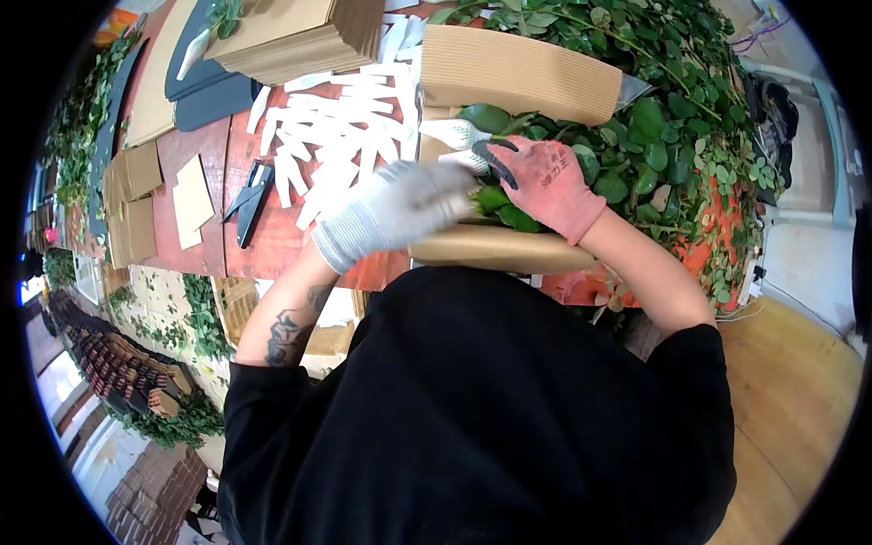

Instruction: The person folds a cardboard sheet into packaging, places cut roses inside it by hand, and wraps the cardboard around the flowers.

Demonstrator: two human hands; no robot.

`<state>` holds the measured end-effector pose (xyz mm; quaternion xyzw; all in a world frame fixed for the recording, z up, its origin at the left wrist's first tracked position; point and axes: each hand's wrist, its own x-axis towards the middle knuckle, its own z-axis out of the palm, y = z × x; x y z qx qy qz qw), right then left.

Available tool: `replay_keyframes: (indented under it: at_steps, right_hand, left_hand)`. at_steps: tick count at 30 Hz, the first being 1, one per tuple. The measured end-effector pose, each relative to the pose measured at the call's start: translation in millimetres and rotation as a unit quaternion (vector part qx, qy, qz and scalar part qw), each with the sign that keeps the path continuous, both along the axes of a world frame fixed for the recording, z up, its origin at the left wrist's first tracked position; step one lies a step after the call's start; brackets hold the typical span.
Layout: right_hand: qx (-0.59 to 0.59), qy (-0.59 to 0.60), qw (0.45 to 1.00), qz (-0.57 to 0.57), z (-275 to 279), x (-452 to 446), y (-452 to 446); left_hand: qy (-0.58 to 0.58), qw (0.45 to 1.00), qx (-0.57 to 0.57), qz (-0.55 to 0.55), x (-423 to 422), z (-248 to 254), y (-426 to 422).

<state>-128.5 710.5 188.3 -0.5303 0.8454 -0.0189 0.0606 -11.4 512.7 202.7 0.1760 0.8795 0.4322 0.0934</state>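
Note:
My left hand [395,209], in a white knitted glove, is smeared by motion at the left side of an open corrugated cardboard wrap; its fingers cannot be made out. My right hand [547,182], in a pink glove with dark fingertips, bends its fingers over a white net-covered flower head [465,162] inside the wrap. A second netted head [454,133] lies just above it. Green leaves and stems [518,216] fill the wrap under and beside my right hand. The raised cardboard flap [518,73] stands behind, and the folded near edge [509,249] runs along my body.
Many white paper strips [350,127] are spread left of the wrap. A black stapler-like tool [252,204] and beige cards [192,202] lie farther left. Stacked cardboard [300,36] stands at the back. Leafy stems [672,109] cover the table's right side.

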Motion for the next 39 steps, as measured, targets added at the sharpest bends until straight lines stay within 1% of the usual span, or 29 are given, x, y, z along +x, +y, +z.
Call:
replay_keyframes:
  at_steps: [2, 3, 4, 6, 10, 12, 13, 14, 15, 16, 17, 18, 20, 22, 23, 24, 25, 26, 27, 28, 29, 30, 31, 32, 34, 35, 36, 38, 39]
  right_hand:
    - [-0.001, -0.003, 1.000, -0.018, -1.7, 1.2, 1.6]
    - [0.001, -0.009, 0.999, -0.031, -4.1, 2.7, 2.9]
    - [0.000, -0.007, 1.000, -0.030, -8.4, 2.3, 4.4]
    - [-0.025, 0.013, 1.000, 0.004, -15.0, -1.0, 7.4]
    - [-0.031, 0.013, 0.999, 0.016, -1.7, -0.6, 5.5]
    - [0.015, -0.005, 1.000, -0.013, 5.1, 2.1, 3.3]
    - [0.013, -0.006, 1.000, -0.017, -0.5, 2.1, 5.3]
    - [-0.001, 0.019, 1.000, 0.000, -8.7, 1.2, 7.9]
    - [-0.015, 0.044, 0.999, 0.014, -13.1, 0.3, 9.8]
    - [-0.017, 0.042, 0.999, 0.001, -14.4, -0.9, 11.1]
    - [0.002, 0.000, 1.000, -0.006, -8.0, -1.7, 7.3]
    - [0.019, -0.042, 0.999, -0.013, -5.7, -2.6, 5.0]
    - [-0.010, -0.054, 0.998, -0.021, -10.0, -4.3, 4.7]
    - [0.024, -0.044, 0.999, -0.006, -8.6, -3.4, 3.5]
    - [0.018, -0.036, 0.999, -0.010, -5.5, -1.7, 3.4]
    - [0.016, -0.035, 0.999, -0.008, -6.7, -1.5, 3.5]
    - [-0.025, -0.020, 0.999, 0.002, -9.7, -1.5, 4.8]
    - [-0.065, -0.004, 0.998, 0.014, -13.2, -1.7, 5.9]
    - [-0.119, 0.038, 0.992, 0.025, -19.8, -0.6, 8.6]
    - [-0.121, 0.042, 0.991, 0.036, -18.3, -1.9, 9.2]
    - [-0.128, 0.053, 0.990, 0.038, -14.8, -2.9, 9.4]
    - [-0.134, 0.062, 0.988, 0.040, -9.4, -2.1, 8.7]
    - [-0.127, 0.029, 0.991, 0.020, 1.5, -7.4, 8.8]
    - [-0.125, 0.029, 0.991, 0.026, 9.0, -10.4, 6.1]
    - [-0.133, 0.109, 0.985, 0.006, 15.1, -10.6, -1.3]
    - [-0.085, 0.070, 0.994, 0.010, 9.5, -15.1, -7.1]
    - [-0.086, 0.070, 0.994, 0.010, 6.9, -19.1, -13.2]
    - [0.089, 0.019, 0.995, 0.030, 4.4, -26.0, -22.3]
    - [0.061, 0.018, 0.997, 0.039, 3.6, -28.3, -20.1]
  left_hand:
    - [-0.014, 0.986, -0.016, 0.164, -10.9, 3.7, -9.3]
    - [0.082, 0.981, -0.071, 0.160, -14.2, -6.9, -9.1]
    - [0.083, 0.981, -0.071, 0.162, -14.9, -10.0, -4.6]
    - [0.071, 0.968, -0.170, 0.170, -18.8, -13.9, 5.9]
    - [0.072, 0.964, -0.193, 0.170, -26.0, -39.4, 4.0]
    - [0.066, 0.966, -0.186, 0.169, -24.4, -33.8, 4.3]
    - [0.060, 0.968, -0.178, 0.166, -24.1, -31.5, 4.4]
    - [0.060, 0.969, -0.180, 0.160, -23.7, -31.2, 2.7]
    - [0.075, 0.972, -0.160, 0.157, -23.1, -31.0, -1.2]
    - [0.088, 0.975, -0.139, 0.151, -22.7, -30.9, -5.0]
    - [0.099, 0.972, -0.133, 0.169, -21.3, -32.3, -8.7]
    - [0.100, 0.974, -0.135, 0.153, -18.8, -32.5, -14.0]
    - [0.068, 0.961, -0.214, 0.161, -13.9, -32.0, -29.8]
    - [0.017, 0.923, -0.302, 0.237, -8.0, -28.8, -56.3]
    - [0.065, 0.916, -0.301, 0.257, -1.7, -17.0, -58.4]
    - [0.078, 0.918, -0.300, 0.249, -0.1, -0.2, -47.4]
    - [0.127, 0.932, -0.298, 0.161, -3.2, 29.0, -23.0]
    - [0.060, 0.960, -0.230, 0.150, -5.0, 38.2, -2.3]
    - [0.126, 0.956, -0.252, 0.083, -3.7, 36.0, 13.1]
    - [0.159, 0.953, -0.253, 0.052, 3.5, 21.2, 24.2]
    - [0.115, 0.960, -0.251, 0.040, 1.3, 14.6, 35.5]
    - [0.100, 0.969, -0.220, 0.050, -1.2, 11.4, 39.1]
    - [0.091, 0.969, -0.225, 0.047, -3.1, 13.9, 39.4]
    - [0.075, 0.970, -0.229, 0.036, -2.5, 18.9, 40.4]
    - [0.078, 0.971, -0.224, 0.040, -0.5, 17.0, 41.3]
    - [0.084, 0.971, -0.220, 0.039, -0.6, 16.7, 40.9]
    - [0.085, 0.971, -0.222, 0.039, -1.7, 17.2, 40.9]
    - [0.074, 0.970, -0.230, 0.027, -4.6, 18.0, 41.5]
    - [0.074, 0.970, -0.229, 0.033, -4.8, 18.1, 41.1]
